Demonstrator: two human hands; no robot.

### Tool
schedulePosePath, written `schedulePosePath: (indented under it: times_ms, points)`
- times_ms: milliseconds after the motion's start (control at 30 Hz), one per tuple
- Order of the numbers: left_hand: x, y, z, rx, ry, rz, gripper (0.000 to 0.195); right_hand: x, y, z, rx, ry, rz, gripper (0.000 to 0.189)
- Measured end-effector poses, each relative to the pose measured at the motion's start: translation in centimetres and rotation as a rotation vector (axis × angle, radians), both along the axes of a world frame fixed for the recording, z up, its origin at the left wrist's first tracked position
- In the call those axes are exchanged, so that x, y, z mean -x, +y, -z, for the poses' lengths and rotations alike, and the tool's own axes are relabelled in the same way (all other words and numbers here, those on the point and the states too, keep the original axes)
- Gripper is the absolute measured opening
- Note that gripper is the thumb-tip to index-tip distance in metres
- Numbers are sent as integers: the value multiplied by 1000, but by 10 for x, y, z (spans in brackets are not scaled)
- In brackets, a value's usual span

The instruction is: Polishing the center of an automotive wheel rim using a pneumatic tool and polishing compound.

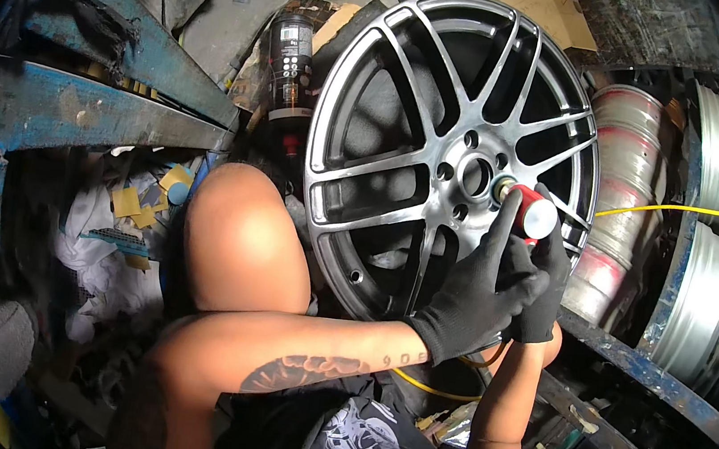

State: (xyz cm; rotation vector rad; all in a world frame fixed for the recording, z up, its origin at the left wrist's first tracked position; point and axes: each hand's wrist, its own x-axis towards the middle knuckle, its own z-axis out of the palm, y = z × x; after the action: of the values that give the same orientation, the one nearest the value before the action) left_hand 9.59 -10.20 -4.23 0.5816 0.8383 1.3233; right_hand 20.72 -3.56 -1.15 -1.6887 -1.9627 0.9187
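A multi-spoke alloy wheel rim (469, 150) stands tilted before me, its bare metal face towards me. My right hand (544, 281), in a black knitted glove, is closed round a small red air tool (530, 208) with a silvery round end. The tool's tip is at the hub, over a lug hole right of the centre bore. My left hand (482, 293), gloved alike, lies against the tool with its index finger stretched along it near the tip; its other fingers are curled beside my right hand. A yellow hose (434, 387) runs below my hands.
Silvery wheels (703, 300) stand in a blue metal rack at the right, beside a worn barrel-like stack (616, 189). A black bottle (290, 61) stands left of the rim. Blue beams (96, 118), rags (122, 290) and abrasive paper pieces (126, 203) are further left.
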Motion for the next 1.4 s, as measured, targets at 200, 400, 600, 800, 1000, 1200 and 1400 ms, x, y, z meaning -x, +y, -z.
schedulePosePath:
  times_ms: [200, 400, 600, 800, 1000, 1200, 1400]
  points:
    - [-12, 5, 9, 272, -356, -29, 75, -3, 8, 12, -148, -143, -104, 66]
    - [-13, 17, 31, 346, -243, 83, 59, 11, 12, 28, -96, -295, -261, 65]
    - [-26, 19, 40, 357, -373, -147, 59, 6, 13, 43, -70, -457, -360, 54]
    - [-34, 11, 40, 466, -598, -270, 51, -2, 6, 39, -202, -626, -449, 36]
    - [-32, 20, 36, 549, -487, -258, 40, -10, 9, 45, -206, -580, -348, 20]
    - [-37, 10, 41, 516, -533, -192, 71, -15, 0, 38, -213, -661, -439, 51]
    - [-29, 14, 31, 484, -461, -132, 71, -8, 3, 32, -239, -560, -392, 58]
